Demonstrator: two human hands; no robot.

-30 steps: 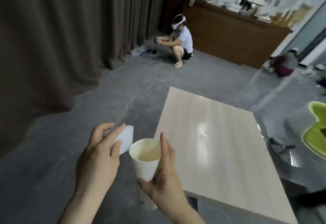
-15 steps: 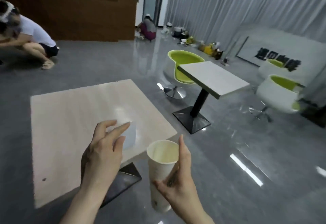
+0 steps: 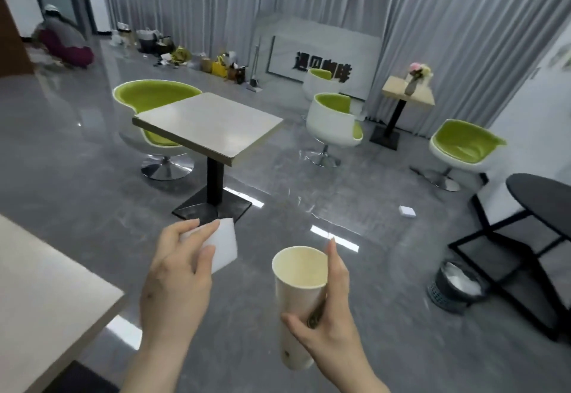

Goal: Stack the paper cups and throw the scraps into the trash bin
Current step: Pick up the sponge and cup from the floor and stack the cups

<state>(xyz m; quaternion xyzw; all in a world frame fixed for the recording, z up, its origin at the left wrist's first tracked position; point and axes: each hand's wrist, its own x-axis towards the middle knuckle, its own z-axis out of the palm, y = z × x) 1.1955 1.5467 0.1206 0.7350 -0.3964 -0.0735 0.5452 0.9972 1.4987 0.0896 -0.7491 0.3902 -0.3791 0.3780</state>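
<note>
a person carries a tall paper cup upright in the right hand, fingers curled round its lower wall, while the left hand pinches a white scrap between thumb and fingers, both held over the grey floor; the trash bin, lined and already holding white waste, stands well apart to the right beside the black frame of a dark round counter. the likely slip is a toss from this range, which could drop the scrap short onto the glossy floor, where another white scrap lies; the low grip could also let the cup tip. a square counter and green chairs stand ahead, off the line to the bin, and the frame's legs crowd its far side
</note>
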